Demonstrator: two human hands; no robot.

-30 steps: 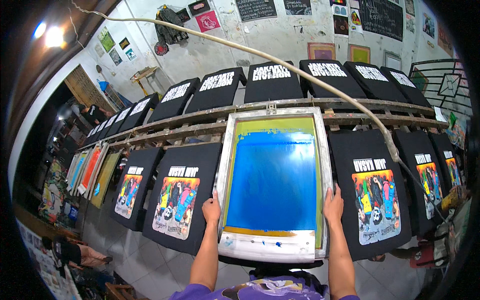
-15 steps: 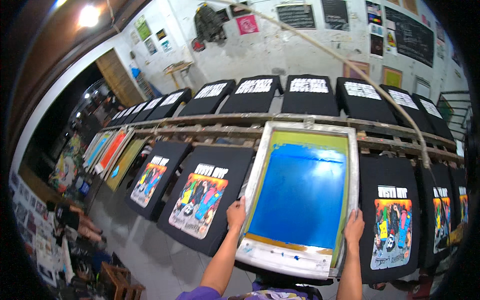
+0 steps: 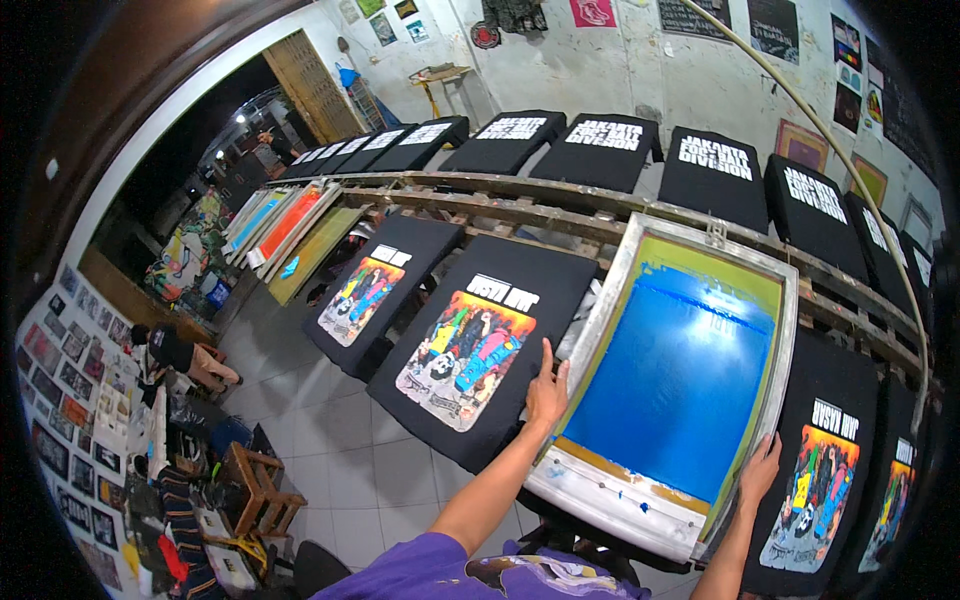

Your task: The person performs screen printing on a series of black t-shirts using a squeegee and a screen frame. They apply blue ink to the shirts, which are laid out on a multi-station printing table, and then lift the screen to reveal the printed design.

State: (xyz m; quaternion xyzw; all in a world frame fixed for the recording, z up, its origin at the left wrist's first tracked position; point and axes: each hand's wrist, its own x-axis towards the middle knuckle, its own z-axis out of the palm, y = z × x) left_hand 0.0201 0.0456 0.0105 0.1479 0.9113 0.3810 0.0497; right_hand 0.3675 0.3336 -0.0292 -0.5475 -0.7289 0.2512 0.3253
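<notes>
A screen-printing frame with blue ink [image 3: 665,375] lies tilted in my view at centre right, between printed black shirts. My left hand [image 3: 548,395] is at its left edge, fingers extended and apart, beside a shirt with a colourful print [image 3: 465,355]. My right hand [image 3: 758,470] has its fingers on the frame's right edge, next to another printed shirt [image 3: 810,495]. My forearms and purple shirt show at the bottom.
Wooden racks [image 3: 540,225] carry a back row of black shirts [image 3: 710,175]. Several screens [image 3: 290,230] lean at the left. A crouching person [image 3: 185,355], a wooden stool [image 3: 255,480] and a papered wall [image 3: 65,390] are lower left. A pale hose [image 3: 830,140] crosses overhead.
My view has swung left, bringing more floor, stool and papered wall into sight; the screen appears further right and more slanted. My left hand's fingers look more extended than before.
</notes>
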